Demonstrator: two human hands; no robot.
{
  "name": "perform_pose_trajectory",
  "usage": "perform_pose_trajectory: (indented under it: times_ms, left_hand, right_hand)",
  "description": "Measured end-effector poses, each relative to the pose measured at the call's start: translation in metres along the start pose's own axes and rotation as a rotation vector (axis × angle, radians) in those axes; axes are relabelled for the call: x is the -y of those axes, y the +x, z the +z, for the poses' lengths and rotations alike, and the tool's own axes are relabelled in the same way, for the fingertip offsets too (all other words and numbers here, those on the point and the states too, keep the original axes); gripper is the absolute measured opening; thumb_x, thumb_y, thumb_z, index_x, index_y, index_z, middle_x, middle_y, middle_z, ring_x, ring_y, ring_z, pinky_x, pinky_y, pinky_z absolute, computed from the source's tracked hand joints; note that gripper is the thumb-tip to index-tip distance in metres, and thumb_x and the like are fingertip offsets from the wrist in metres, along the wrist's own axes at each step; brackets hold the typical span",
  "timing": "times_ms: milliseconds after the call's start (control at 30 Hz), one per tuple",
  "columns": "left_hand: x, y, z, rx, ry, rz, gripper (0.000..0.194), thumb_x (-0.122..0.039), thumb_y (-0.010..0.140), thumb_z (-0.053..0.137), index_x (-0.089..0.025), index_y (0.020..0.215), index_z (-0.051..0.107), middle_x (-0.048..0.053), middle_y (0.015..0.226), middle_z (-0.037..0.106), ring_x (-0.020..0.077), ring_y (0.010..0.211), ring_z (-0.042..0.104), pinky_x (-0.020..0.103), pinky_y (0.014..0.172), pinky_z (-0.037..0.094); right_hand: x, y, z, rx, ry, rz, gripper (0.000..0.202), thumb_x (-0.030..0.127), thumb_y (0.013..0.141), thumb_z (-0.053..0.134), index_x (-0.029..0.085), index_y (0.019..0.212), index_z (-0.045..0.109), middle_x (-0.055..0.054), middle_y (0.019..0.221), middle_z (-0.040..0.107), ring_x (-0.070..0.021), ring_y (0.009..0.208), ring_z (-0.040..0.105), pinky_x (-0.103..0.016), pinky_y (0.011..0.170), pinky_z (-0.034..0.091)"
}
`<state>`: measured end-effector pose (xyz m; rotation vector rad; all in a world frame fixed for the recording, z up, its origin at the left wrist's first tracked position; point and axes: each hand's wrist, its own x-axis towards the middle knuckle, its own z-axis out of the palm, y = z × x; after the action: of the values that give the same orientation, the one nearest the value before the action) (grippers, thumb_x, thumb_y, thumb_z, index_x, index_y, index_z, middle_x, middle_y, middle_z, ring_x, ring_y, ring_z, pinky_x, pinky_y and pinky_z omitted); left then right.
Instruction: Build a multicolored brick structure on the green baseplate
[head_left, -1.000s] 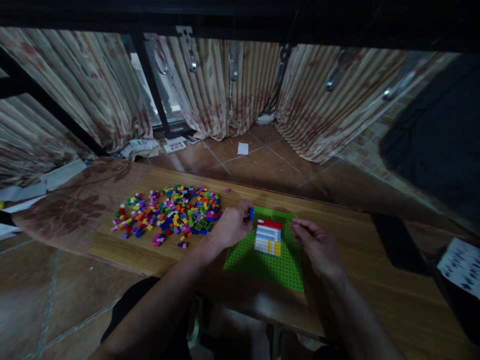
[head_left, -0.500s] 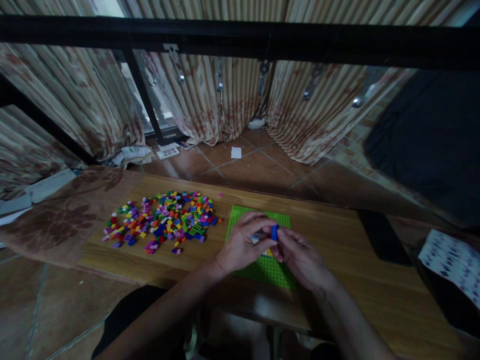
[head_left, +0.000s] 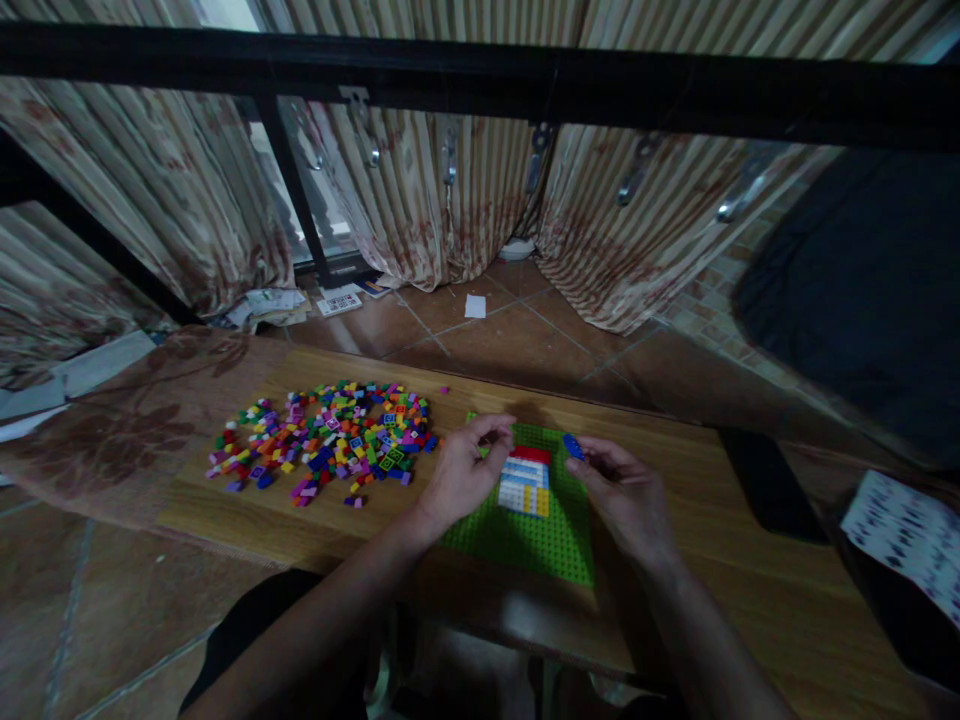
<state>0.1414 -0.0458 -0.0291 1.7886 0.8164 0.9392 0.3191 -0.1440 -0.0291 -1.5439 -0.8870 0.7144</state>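
A blue toy brick (head_left: 574, 446), studs showing, is pinched between the thumb and fingers of my right hand (head_left: 621, 485), above the right edge of a green baseplate (head_left: 555, 560). My left hand (head_left: 469, 470) hovers over the plate's left side, fingers curled but apart from the thumb, with nothing visible in them. Between my hands, a flat block of bricks (head_left: 523, 482) is fixed on the plate. Its far row is red, followed by white and light blue rows, with yellow at the near right. My left hand covers part of the plate's left side.
A wide pile of loose coloured bricks (head_left: 337, 440) lies on the wooden table (head_left: 697, 570) to the left. A black flat object (head_left: 769, 480) rests at the right, near a patterned sheet (head_left: 904, 530). A dark metal rail (head_left: 480, 75) crosses beyond the table.
My hands have moved apart. The blue brick, earlier between both hands, is now in the right one alone, and the brick block on the plate has come into view.
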Motion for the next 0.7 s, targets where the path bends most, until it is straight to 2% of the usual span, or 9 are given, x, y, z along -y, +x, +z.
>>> perform_pose_trajectory:
  times_ms: [133, 267, 400, 567, 700]
  left_hand:
    - [-0.002, 0.002, -0.004, 0.062, 0.052, 0.034, 0.027, -0.026, 0.091, 0.053, -0.017, 0.114, 0.064, 0.006, 0.104, 0.070, 0.0165, 0.094, 0.065, 0.032, 0.085, 0.053]
    - [-0.011, 0.002, -0.008, 0.188, 0.173, 0.185, 0.029, -0.024, 0.088, 0.058, -0.020, 0.116, 0.064, 0.006, 0.113, 0.068, 0.0185, 0.105, 0.062, 0.034, 0.094, 0.050]
    - [-0.013, 0.001, -0.009, 0.310, 0.270, 0.253, 0.027, -0.023, 0.090, 0.056, -0.021, 0.116, 0.064, 0.005, 0.107, 0.069, 0.0176, 0.101, 0.064, 0.033, 0.092, 0.051]
    - [-0.013, 0.001, -0.012, 0.305, 0.343, 0.240, 0.025, -0.024, 0.091, 0.054, -0.021, 0.114, 0.065, 0.004, 0.104, 0.070, 0.0169, 0.097, 0.065, 0.030, 0.088, 0.052]
    - [-0.009, 0.005, -0.016, 0.202, 0.428, 0.174, 0.022, -0.021, 0.089, 0.055, -0.019, 0.107, 0.067, 0.005, 0.101, 0.070, 0.0182, 0.095, 0.066, 0.030, 0.087, 0.052]
  right_hand:
    - [-0.003, 0.001, 0.003, 0.034, -0.092, -0.074, 0.029, 0.040, 0.076, 0.071, 0.025, 0.101, 0.072, -0.004, 0.097, 0.072, -0.0202, 0.086, 0.065, -0.035, 0.081, 0.051]
    - [-0.002, -0.002, 0.013, 0.139, -0.263, -0.266, 0.022, 0.030, 0.083, 0.062, 0.026, 0.103, 0.071, -0.004, 0.102, 0.067, -0.0181, 0.087, 0.063, -0.033, 0.080, 0.051]
    - [0.002, -0.006, 0.020, 0.211, -0.337, -0.345, 0.019, 0.024, 0.085, 0.058, 0.026, 0.100, 0.069, -0.003, 0.098, 0.066, -0.0183, 0.088, 0.063, -0.032, 0.080, 0.051]
    - [0.000, -0.009, 0.025, 0.188, -0.305, -0.337, 0.021, 0.025, 0.086, 0.057, 0.026, 0.105, 0.068, -0.003, 0.099, 0.066, -0.0178, 0.088, 0.064, -0.032, 0.083, 0.052]
    - [-0.002, -0.006, 0.025, 0.106, -0.272, -0.327, 0.025, 0.030, 0.087, 0.058, 0.024, 0.110, 0.067, -0.004, 0.098, 0.066, -0.0176, 0.086, 0.064, -0.033, 0.082, 0.052]
